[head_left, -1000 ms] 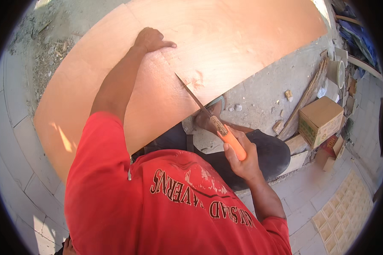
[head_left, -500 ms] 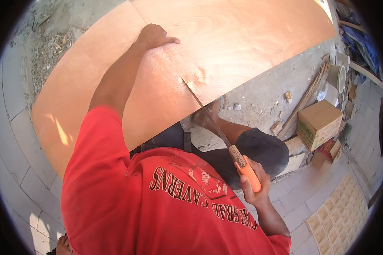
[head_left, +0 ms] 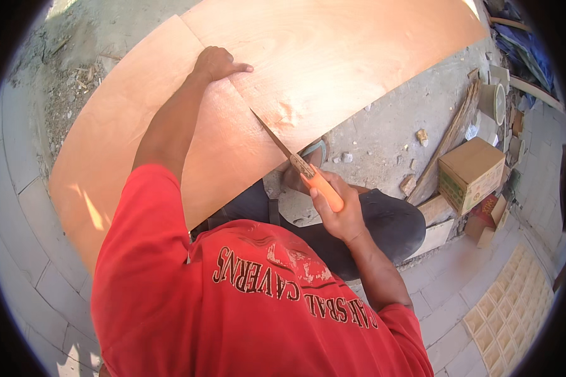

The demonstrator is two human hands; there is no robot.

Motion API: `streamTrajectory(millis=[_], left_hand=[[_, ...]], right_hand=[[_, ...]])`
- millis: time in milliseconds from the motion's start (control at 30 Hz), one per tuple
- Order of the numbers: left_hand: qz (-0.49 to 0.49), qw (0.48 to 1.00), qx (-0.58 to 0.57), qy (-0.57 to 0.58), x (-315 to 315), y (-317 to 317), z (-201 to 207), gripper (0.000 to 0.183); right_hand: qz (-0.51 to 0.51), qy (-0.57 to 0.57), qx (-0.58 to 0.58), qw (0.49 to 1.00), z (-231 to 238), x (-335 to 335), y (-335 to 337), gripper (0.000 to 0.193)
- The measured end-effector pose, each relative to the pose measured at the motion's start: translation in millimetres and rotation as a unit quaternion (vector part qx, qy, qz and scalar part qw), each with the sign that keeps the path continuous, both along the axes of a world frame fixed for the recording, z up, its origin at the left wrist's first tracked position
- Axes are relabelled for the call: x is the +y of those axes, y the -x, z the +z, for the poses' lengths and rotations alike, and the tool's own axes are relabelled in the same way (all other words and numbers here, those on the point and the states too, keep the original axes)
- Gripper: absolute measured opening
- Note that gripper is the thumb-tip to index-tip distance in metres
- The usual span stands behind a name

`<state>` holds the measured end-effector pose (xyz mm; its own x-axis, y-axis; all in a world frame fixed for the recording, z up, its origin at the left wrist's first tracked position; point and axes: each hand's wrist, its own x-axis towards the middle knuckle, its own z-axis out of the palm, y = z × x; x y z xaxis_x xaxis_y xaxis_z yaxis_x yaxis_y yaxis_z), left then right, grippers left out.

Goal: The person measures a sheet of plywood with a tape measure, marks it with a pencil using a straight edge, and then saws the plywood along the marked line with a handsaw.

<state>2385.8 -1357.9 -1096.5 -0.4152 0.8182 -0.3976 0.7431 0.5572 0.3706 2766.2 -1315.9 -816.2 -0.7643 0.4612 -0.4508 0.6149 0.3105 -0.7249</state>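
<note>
A large, thin sheet of plywood [head_left: 170, 144] lies in front of me, with a straight line running across it from the far edge. My left hand [head_left: 215, 65] presses down on the sheet beside that line, thumb spread out and the other fingers partly hidden. In my right hand [head_left: 343, 204] is a handsaw [head_left: 277, 139], gripped by its orange handle. Its blade slants across the sheet's near edge, and the tip meets the line. Close to the blade, the plywood's surface shows a small rough or raised patch.
My bent knee [head_left: 393, 229] and sandalled foot [head_left: 314, 151] are by the sheet's near edge. To the right stand a cardboard box [head_left: 471, 173], a wooden plank [head_left: 449, 141] and a pale bucket [head_left: 492, 103]. Small stones [head_left: 422, 137] dot the concrete; a patterned panel [head_left: 512, 308] lies lower right.
My right hand has pushed the saw forward and to the left, so its handle is nearer the sheet's edge. My left hand stays on the plywood, shifted slightly in view.
</note>
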Motion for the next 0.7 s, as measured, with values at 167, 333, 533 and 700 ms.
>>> streamTrajectory(millis=[167,333,533,700], left_hand=[[0.004,1.0,0.021,0.009,-10.4,36.8,12.5,0.097],[0.014,1.0,0.004,0.013,-3.8,23.8,33.5,0.097],[0.039,0.999,0.021,0.008,-14.8,57.5,32.2,0.092],[0.054,0.998,0.031,0.003,-16.9,51.3,34.9,0.094]], right_hand=[[-0.003,0.022,-0.023,0.999,87.8,-2.7,-45.1,0.042],[0.002,0.007,-0.026,1.0,30.6,2.5,0.2,0.043],[0.008,-0.004,0.004,1.0,81.3,-1.1,-50.1,0.044],[-0.008,0.065,-0.046,0.997,38.0,13.9,-7.8,0.06]])
